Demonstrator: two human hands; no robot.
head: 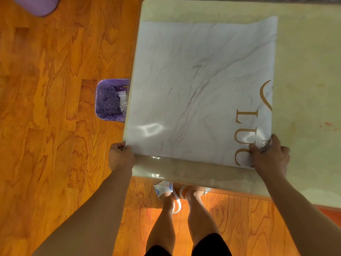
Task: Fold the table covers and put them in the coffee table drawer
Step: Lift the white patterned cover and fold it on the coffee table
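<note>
A white marble-print table cover (193, 80) with gold letters lies flat on the pale coffee table (304, 61), its left edge hanging slightly past the table side. My left hand (120, 157) grips the cover's near left corner. At the near right corner, my right hand (270, 154) pinches the cover, thumb on top of the gold lettering. No drawer shows in this view.
A purple-lined waste bin (110, 100) stands on the wooden floor (46, 108) just left of the table. A purple cushion (36, 4) is at the top left. My legs and sandalled feet (169, 189) stand against the table's near edge.
</note>
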